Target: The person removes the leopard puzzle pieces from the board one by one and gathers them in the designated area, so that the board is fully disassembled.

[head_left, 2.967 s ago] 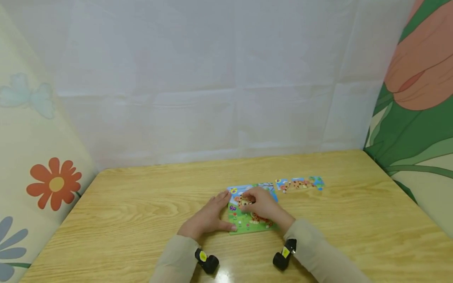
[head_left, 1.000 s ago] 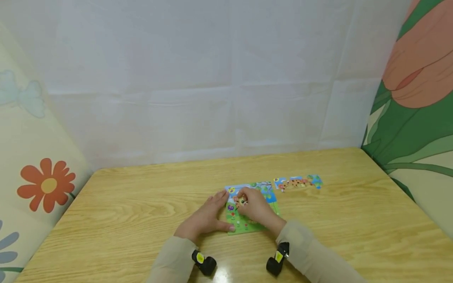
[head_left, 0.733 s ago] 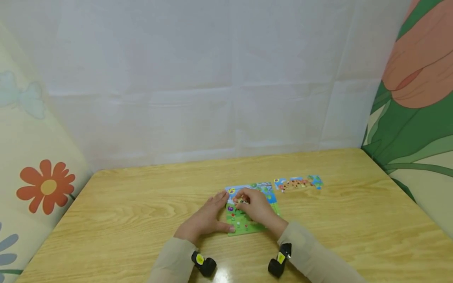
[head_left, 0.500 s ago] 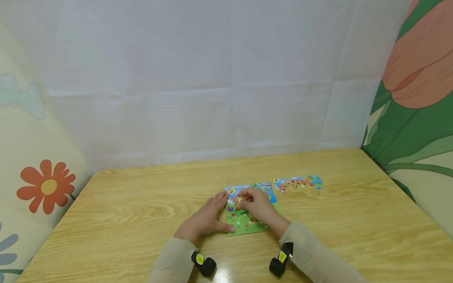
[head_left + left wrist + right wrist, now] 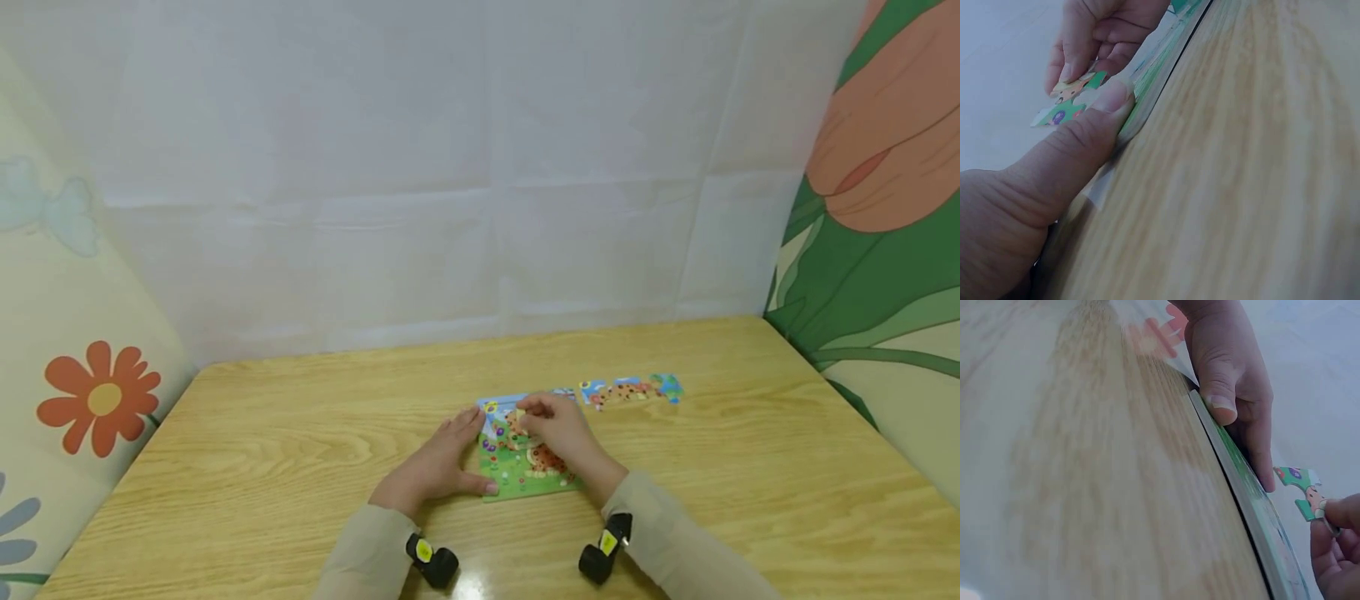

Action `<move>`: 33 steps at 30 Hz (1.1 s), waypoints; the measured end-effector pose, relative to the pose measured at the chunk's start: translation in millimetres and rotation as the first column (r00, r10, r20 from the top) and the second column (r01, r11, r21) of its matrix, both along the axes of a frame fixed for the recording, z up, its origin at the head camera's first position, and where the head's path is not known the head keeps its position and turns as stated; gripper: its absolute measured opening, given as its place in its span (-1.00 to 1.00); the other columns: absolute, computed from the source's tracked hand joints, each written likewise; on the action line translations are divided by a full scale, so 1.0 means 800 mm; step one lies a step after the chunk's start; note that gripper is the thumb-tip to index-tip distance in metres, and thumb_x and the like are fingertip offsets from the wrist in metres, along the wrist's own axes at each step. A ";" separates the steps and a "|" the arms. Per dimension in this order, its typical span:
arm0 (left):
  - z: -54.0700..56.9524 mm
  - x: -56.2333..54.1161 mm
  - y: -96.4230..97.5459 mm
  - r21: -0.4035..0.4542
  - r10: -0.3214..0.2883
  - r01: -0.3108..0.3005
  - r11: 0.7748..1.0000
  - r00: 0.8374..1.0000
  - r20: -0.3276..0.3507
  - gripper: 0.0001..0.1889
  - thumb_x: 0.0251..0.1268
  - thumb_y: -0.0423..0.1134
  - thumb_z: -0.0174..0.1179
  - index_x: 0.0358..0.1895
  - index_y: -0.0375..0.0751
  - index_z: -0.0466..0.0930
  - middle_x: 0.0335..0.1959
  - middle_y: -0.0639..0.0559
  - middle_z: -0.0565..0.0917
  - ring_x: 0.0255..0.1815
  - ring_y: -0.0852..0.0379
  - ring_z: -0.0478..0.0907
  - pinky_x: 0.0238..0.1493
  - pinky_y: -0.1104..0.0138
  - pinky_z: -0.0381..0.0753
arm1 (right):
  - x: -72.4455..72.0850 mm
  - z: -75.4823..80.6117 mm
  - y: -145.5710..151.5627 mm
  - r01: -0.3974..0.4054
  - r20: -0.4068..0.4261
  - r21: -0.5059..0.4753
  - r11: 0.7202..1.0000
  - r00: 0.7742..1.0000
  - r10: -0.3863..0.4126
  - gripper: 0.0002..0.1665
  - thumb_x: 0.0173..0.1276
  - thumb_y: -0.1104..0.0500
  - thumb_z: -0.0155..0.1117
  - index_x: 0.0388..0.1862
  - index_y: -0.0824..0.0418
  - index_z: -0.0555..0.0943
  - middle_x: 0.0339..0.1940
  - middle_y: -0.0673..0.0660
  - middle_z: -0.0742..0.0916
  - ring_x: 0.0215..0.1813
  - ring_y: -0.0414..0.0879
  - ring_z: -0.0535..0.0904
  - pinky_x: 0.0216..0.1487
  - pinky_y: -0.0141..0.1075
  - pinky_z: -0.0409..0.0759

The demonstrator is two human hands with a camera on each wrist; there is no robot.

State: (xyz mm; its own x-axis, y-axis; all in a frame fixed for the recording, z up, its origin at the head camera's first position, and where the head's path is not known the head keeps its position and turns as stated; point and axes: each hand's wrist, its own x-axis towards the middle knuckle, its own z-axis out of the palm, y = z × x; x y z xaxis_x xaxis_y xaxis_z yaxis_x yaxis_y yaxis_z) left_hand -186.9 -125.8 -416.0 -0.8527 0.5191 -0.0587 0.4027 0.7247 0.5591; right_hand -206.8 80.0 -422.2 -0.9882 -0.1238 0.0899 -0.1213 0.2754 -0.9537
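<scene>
My right hand (image 5: 558, 425) pinches a jigsaw piece (image 5: 1308, 492) between thumb and fingers. The piece bears part of a spotted cub's face, green grass and a purple shape. It is held tilted over the puzzle board (image 5: 517, 483), a flat square picture of a spotted cub in a flowery meadow. My left hand (image 5: 446, 454) lies spread along the board's left side, fingertips at the upper left corner and thumb on the lower left corner. In the left wrist view that thumb (image 5: 1085, 134) presses near the board's edge. My right hand covers the board's upper right part.
A strip of joined jigsaw pieces (image 5: 630, 390) lies flat on the wooden table (image 5: 300, 442), just beyond the board's upper right corner. A white cloth (image 5: 337, 183) hangs behind the table. Flower-painted panels (image 5: 885, 292) stand at both sides.
My right hand has drawn slightly right and away, turning the pinched piece so that its purple shape shows apart from the board's own. My left hand has stayed in place on the board.
</scene>
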 end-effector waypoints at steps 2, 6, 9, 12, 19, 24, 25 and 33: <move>0.000 0.000 0.000 -0.008 0.002 -0.002 1.000 1.000 -0.001 0.09 -0.14 0.09 0.41 0.42 -0.35 0.00 0.48 -0.20 -0.04 0.48 -0.17 -0.14 0.47 0.02 -0.19 | 0.001 0.002 0.003 0.005 0.023 -0.034 0.999 1.000 -0.004 -0.81 0.18 0.38 0.23 -0.20 0.34 0.63 -0.44 0.07 0.65 -0.39 -0.18 0.50 -0.35 -0.38 0.56; -0.001 0.001 0.000 0.001 -0.003 0.003 1.000 1.000 -0.007 0.09 -0.15 0.09 0.41 0.41 -0.36 0.01 0.47 -0.22 -0.03 0.47 -0.19 -0.12 0.46 0.01 -0.18 | 0.005 0.008 0.008 0.019 0.072 -0.108 0.994 0.997 -0.011 -0.80 0.21 0.39 0.19 -0.17 0.39 0.61 -0.44 0.08 0.62 -0.42 -0.18 0.48 -0.40 -0.39 0.56; -0.001 0.000 0.000 0.010 -0.008 0.008 1.000 1.000 -0.012 0.10 -0.16 0.08 0.42 0.41 -0.38 0.01 0.47 -0.24 -0.02 0.47 -0.21 -0.11 0.46 -0.01 -0.16 | 0.007 0.011 0.014 0.036 0.105 -0.144 0.989 0.994 -0.020 -0.78 0.23 0.38 0.17 -0.14 0.41 0.60 -0.41 0.08 0.62 -0.41 -0.18 0.48 -0.40 -0.39 0.56; -0.002 0.000 0.000 0.013 -0.005 0.005 1.000 1.000 -0.009 0.10 -0.17 0.07 0.42 0.41 -0.38 0.01 0.47 -0.24 -0.02 0.47 -0.20 -0.11 0.46 -0.01 -0.17 | 0.008 0.015 0.020 0.056 0.120 -0.159 0.986 0.992 -0.037 -0.77 0.24 0.38 0.15 -0.12 0.42 0.58 -0.40 0.09 0.62 -0.39 -0.17 0.48 -0.37 -0.40 0.54; -0.002 -0.001 0.000 -0.005 0.007 -0.007 1.000 1.000 -0.002 0.11 -0.17 0.07 0.43 0.42 -0.34 -0.01 0.48 -0.21 -0.04 0.48 -0.17 -0.14 0.46 0.01 -0.19 | 0.007 0.014 0.036 0.125 0.157 -0.179 0.976 0.983 -0.097 -0.77 0.23 0.39 0.15 -0.12 0.44 0.57 -0.37 0.08 0.63 -0.41 -0.18 0.46 -0.38 -0.41 0.51; -0.003 -0.002 -0.001 -0.017 0.006 -0.006 1.000 1.000 -0.006 0.11 -0.17 0.08 0.42 0.42 -0.33 -0.01 0.48 -0.20 -0.05 0.48 -0.17 -0.14 0.46 0.01 -0.19 | 0.006 0.011 0.046 0.175 0.205 -0.274 0.946 0.971 -0.121 -0.75 0.21 0.42 0.15 -0.12 0.49 0.54 -0.36 0.08 0.60 -0.42 -0.18 0.41 -0.41 -0.43 0.46; -0.004 -0.002 -0.001 -0.017 0.005 -0.005 1.000 1.000 -0.007 0.11 -0.17 0.08 0.42 0.42 -0.34 -0.01 0.48 -0.20 -0.05 0.48 -0.17 -0.14 0.46 0.01 -0.19 | 0.005 0.011 0.048 0.184 0.215 -0.302 0.936 0.969 -0.121 -0.75 0.21 0.43 0.15 -0.12 0.50 0.53 -0.35 0.09 0.59 -0.43 -0.19 0.39 -0.42 -0.44 0.44; -0.004 -0.002 0.000 -0.016 -0.001 0.001 1.000 1.000 -0.009 0.10 -0.16 0.09 0.41 0.42 -0.35 0.00 0.47 -0.21 -0.04 0.48 -0.16 -0.13 0.47 0.02 -0.19 | 0.001 0.007 0.071 0.212 0.173 -0.239 0.948 0.970 -0.173 -0.74 0.22 0.43 0.13 -0.11 0.54 0.53 -0.46 -0.03 0.59 -0.51 -0.25 0.36 -0.52 -0.48 0.41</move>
State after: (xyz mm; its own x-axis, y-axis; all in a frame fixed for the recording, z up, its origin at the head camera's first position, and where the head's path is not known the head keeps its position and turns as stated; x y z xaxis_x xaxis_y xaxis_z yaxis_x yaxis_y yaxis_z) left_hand -188.4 -126.2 -419.0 -0.8527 0.5190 -0.0590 0.4085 0.7330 0.5440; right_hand -205.8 137.0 -416.3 -0.9954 0.0781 -0.0558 0.0580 0.0261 -0.9980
